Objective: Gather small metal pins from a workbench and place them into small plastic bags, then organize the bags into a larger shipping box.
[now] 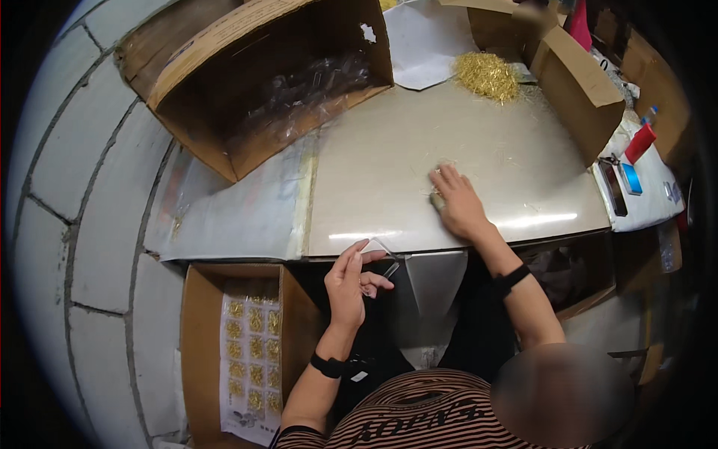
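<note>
My left hand (pixel 349 278) is at the table's front edge, its fingers closed on a small clear plastic case (pixel 392 267). Part of the case is hidden by the fingers. My right hand (pixel 461 206) lies on the tabletop with its fingers stretched out and pointing away from me. A few thin gold pins show around its fingertips; whether any are under the fingers I cannot tell. Farther back is a heaped pile of gold pins (pixel 488 76), with loose ones scattered in front of it.
A cardboard box on its side (pixel 198 138) at the back left holds several clear plastic cases (pixel 314 90). Another carton (pixel 196 337), lower left, contains rows of clear cases filled with gold pieces. Cardboard (pixel 580 97), a phone (pixel 613 191) and a blue box (pixel 630 179) are at right.
</note>
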The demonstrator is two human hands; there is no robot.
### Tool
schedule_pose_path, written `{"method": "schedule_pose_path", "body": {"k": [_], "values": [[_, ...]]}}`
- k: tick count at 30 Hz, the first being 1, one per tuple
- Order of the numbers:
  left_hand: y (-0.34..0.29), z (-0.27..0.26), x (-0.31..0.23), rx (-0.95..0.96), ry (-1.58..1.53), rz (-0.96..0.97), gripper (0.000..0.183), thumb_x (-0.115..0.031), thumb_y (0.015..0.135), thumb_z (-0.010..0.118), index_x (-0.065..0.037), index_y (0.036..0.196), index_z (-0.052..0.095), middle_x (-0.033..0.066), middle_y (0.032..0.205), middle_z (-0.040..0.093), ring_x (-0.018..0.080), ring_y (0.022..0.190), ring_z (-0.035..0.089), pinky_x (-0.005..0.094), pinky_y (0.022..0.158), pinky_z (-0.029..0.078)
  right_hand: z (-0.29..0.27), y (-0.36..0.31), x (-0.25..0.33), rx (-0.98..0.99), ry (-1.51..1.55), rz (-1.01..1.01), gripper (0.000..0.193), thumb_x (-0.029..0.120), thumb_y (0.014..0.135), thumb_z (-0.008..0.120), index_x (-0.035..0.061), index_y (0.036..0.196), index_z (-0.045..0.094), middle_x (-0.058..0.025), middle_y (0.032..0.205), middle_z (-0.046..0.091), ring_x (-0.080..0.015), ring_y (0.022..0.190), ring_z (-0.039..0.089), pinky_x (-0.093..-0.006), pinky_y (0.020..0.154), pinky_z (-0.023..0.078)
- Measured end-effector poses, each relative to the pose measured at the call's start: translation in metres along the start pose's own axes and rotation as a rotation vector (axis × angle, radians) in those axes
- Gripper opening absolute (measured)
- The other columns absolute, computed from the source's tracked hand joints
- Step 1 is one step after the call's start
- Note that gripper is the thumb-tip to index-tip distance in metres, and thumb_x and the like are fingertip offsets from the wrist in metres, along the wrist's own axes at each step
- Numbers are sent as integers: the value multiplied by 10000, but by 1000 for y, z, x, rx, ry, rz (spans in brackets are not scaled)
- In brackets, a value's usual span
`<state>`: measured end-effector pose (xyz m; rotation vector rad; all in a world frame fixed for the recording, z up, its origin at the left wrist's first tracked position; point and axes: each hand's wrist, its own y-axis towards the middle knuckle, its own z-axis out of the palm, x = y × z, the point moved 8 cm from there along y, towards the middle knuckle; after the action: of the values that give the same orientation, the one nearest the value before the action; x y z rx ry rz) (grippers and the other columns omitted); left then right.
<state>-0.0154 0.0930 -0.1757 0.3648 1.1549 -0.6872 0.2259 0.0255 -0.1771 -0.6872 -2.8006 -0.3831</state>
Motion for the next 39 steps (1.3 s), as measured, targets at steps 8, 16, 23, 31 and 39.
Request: {"method": "schedule_pose_path", "body": {"k": [8, 16, 23, 31, 39], "values": [[-46, -34, 53, 40, -57, -242, 408, -311, 993, 394, 25, 1209, 479, 240, 1039, 622, 288, 662, 679, 234, 446, 511, -53, -49, 12, -260, 507, 108, 442, 235, 923, 490, 28, 1313, 466, -200, 1376, 437, -320, 1265, 436, -364, 1050, 347], [-103, -24, 211, 267, -123, -823, 438, -361, 989, 402, -36, 1282, 430, 171, 1281, 523, 347, 991, 636, 382, 683, 549, -1, -43, 57, -129, 122, -138, 501, 186, 894, 524, 17, 1350, 406, -212, 1439, 332, -359, 1336, 312, -413, 1099, 274], [-78, 31, 220, 371, -208, -824, 514, -374, 1001, 248, -4, 1336, 371, 153, 1261, 546, 369, 1021, 624, 292, 587, 556, -40, -120, 87, -92, 198, -104, 533, 6, 785, 562, -35, 1299, 430, -212, 1389, 392, -368, 1322, 337, -435, 1089, 289], [-82, 22, 223, 388, -312, -778, 616, -495, 979, 291, -7, 1342, 391, 163, 1214, 573, 362, 949, 651, 264, 518, 576, -62, -197, 45, -130, 541, 20, 508, -163, 643, 476, -17, 1122, 567, -181, 1171, 567, -358, 1129, 528, -407, 963, 429], [-88, 9, 234, 366, -292, -780, 617, -523, 964, 321, -18, 1297, 444, 150, 1134, 617, 293, 949, 662, 285, 539, 576, -12, -217, 50, -36, 642, 4, 568, -149, 580, 480, 2, 1122, 559, -169, 1120, 578, -354, 1051, 557, -391, 886, 476]]}}
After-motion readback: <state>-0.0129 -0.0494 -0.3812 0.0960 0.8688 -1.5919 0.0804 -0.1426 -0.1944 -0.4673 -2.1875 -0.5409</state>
